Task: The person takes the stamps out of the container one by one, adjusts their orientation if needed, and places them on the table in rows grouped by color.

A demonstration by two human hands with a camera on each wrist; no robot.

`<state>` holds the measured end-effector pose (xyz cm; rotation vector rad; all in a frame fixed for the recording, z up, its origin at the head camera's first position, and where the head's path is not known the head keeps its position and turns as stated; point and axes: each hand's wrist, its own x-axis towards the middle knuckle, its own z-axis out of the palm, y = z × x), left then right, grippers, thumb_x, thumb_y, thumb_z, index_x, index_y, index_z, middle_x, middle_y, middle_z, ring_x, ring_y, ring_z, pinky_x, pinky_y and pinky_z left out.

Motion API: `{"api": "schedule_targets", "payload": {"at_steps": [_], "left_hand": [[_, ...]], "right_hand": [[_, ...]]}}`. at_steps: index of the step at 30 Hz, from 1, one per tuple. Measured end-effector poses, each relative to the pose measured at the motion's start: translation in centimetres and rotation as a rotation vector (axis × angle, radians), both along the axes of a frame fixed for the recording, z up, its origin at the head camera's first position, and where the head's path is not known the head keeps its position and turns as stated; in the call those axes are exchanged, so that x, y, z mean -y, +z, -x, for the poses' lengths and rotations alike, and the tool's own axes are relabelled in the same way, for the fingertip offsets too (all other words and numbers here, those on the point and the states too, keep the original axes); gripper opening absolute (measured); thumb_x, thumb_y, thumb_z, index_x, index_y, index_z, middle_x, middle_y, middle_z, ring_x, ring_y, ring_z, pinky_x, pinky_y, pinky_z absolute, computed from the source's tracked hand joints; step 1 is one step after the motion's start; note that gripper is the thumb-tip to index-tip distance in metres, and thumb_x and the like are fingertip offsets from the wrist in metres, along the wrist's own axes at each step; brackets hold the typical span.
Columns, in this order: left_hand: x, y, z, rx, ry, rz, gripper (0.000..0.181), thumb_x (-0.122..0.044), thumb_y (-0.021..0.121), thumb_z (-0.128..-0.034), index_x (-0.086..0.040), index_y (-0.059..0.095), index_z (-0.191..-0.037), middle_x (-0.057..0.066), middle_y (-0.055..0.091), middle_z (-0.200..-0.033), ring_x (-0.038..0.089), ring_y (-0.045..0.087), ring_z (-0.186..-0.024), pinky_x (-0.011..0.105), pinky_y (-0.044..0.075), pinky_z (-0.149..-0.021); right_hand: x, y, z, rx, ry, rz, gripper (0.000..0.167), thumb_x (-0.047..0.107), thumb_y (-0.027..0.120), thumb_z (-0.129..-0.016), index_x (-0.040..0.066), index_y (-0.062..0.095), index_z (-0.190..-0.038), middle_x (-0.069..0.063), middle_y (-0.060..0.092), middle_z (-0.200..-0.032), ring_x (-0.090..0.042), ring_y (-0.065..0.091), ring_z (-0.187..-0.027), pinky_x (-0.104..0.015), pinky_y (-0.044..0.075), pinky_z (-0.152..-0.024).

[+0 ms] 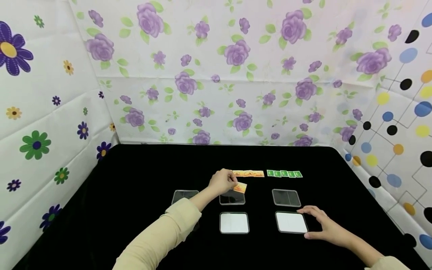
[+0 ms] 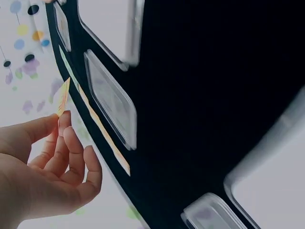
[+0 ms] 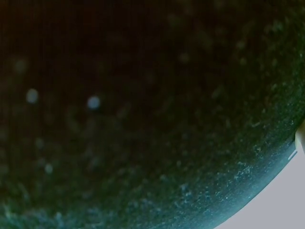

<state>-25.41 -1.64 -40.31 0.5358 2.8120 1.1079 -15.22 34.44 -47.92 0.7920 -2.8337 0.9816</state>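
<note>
My left hand (image 1: 222,182) pinches a small orange picture card (image 1: 240,187) between thumb and index finger, above the middle clear lid (image 1: 233,198). The left wrist view shows the same card (image 2: 64,98) upright at the fingertips, with the other fingers loosely curled. Beyond it lies a row of orange cards (image 1: 249,173), partly behind the hand. My right hand (image 1: 325,227) rests at the right edge of a square case with a white inside (image 1: 291,222), thumb and fingers spread near its corners. The right wrist view shows mostly dark cloth.
Another white-filled case (image 1: 234,223) lies in the front middle. Clear lids lie at the right (image 1: 286,197) and left (image 1: 185,195); my left sleeve partly covers the left side. A row of green cards (image 1: 284,173) lies at the back right. Black cloth (image 1: 141,176) covers the table.
</note>
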Motion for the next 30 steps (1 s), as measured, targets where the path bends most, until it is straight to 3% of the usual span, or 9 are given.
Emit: {"api": "schedule_targets", "payload": {"at_steps": [5, 10, 13, 22, 24, 30], "left_hand": [[1.9, -0.5, 0.9, 0.014, 0.108, -0.012, 0.009, -0.012, 0.067, -0.0861, -0.007, 0.068, -0.079, 0.006, 0.068, -0.073, 0.01, 0.056, -0.058, 0.022, 0.041, -0.053], [3.3, -1.1, 1.5, 0.038, 0.156, -0.029, 0.009, -0.012, 0.067, -0.0858, -0.007, 0.068, -0.079, 0.006, 0.069, -0.072, 0.012, 0.059, -0.06, 0.026, 0.045, -0.059], [3.9, -1.1, 1.8, 0.04, 0.192, -0.015, 0.009, -0.012, 0.067, -0.0856, -0.008, 0.068, -0.078, 0.006, 0.07, -0.072, 0.012, 0.06, -0.06, 0.027, 0.046, -0.059], [5.2, -0.9, 3.6, 0.052, 0.39, 0.067, 0.009, -0.016, 0.069, -0.0849, -0.01, 0.069, -0.078, 0.005, 0.071, -0.08, 0.02, 0.062, -0.07, 0.032, 0.047, -0.063], [5.4, -1.0, 4.1, 0.064, 0.413, 0.075, 0.009, -0.015, 0.068, -0.0851, -0.01, 0.069, -0.078, 0.006, 0.071, -0.082, 0.021, 0.062, -0.071, 0.033, 0.047, -0.063], [5.9, -1.5, 5.3, 0.087, 0.423, 0.077, 0.009, -0.015, 0.068, -0.0856, -0.01, 0.069, -0.079, 0.006, 0.07, -0.085, 0.021, 0.062, -0.072, 0.031, 0.046, -0.062]], "right_hand": [[0.0, 0.1, 0.1, 0.004, 0.001, 0.009, 0.063, 0.023, 0.081, -0.07, 0.016, 0.052, -0.126, -0.01, 0.046, -0.126, 0.017, 0.018, -0.111, -0.057, 0.041, -0.079], [0.1, 0.0, 0.0, -0.017, -0.006, -0.009, 0.063, 0.024, 0.082, -0.07, 0.016, 0.053, -0.125, -0.007, 0.046, -0.126, 0.017, 0.019, -0.111, -0.05, 0.041, -0.08], [0.1, -0.1, 0.0, -0.029, -0.007, -0.019, 0.063, 0.025, 0.082, -0.07, 0.016, 0.053, -0.125, -0.005, 0.046, -0.126, 0.016, 0.019, -0.111, -0.047, 0.04, -0.08], [0.2, -0.1, 0.3, -0.039, -0.003, -0.023, 0.063, 0.025, 0.082, -0.07, 0.016, 0.053, -0.126, -0.004, 0.046, -0.126, 0.017, 0.022, -0.112, -0.037, 0.039, -0.082], [0.1, -0.1, 0.3, -0.035, -0.002, -0.023, 0.063, 0.025, 0.082, -0.07, 0.016, 0.053, -0.126, -0.005, 0.046, -0.126, 0.016, 0.021, -0.111, -0.04, 0.039, -0.081], [0.0, -0.2, 0.0, -0.037, -0.014, -0.03, 0.063, 0.025, 0.082, -0.07, 0.016, 0.053, -0.125, -0.003, 0.047, -0.126, 0.017, 0.02, -0.111, -0.031, 0.037, -0.082]]}}
